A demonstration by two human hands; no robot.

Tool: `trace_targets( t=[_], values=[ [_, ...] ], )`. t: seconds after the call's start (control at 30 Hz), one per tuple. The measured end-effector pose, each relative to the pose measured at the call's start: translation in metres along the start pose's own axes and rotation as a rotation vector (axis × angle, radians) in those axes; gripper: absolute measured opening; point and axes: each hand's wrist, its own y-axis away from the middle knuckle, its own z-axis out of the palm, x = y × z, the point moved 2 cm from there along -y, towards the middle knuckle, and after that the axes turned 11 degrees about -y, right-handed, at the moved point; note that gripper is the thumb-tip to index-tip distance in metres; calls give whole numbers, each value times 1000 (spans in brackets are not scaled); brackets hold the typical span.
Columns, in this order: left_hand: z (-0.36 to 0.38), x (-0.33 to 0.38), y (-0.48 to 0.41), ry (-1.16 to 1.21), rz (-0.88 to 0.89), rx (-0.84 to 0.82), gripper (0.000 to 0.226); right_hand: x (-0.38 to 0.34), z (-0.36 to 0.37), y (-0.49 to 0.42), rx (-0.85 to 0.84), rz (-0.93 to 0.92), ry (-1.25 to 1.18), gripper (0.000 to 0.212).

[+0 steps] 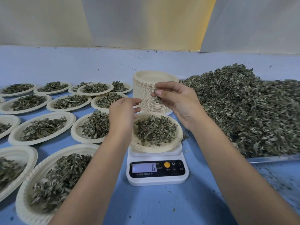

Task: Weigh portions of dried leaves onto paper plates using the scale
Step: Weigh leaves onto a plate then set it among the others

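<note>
Head view catches you topping up: your right hand (177, 101) pinches a few dried green leaves (157, 99) above the round cream paper plate (152, 149) on the white digital scale (157, 177), your left hand (123, 112) hovers loose-fingered and empty, so next release sparingly, watching the display (144, 167), now at 6.

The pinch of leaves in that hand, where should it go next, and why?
Probably let the pinch of leaves fall onto the plate on the scale: the right hand holds it above that plate, and the display shows only 6.
</note>
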Motion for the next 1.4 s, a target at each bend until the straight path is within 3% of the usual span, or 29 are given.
trace_targets(
  t=[1.4],
  values=[
    [2, 1, 4, -22, -15, -18, 26, 5, -4, 1, 54, 72, 108, 17]
  ],
)
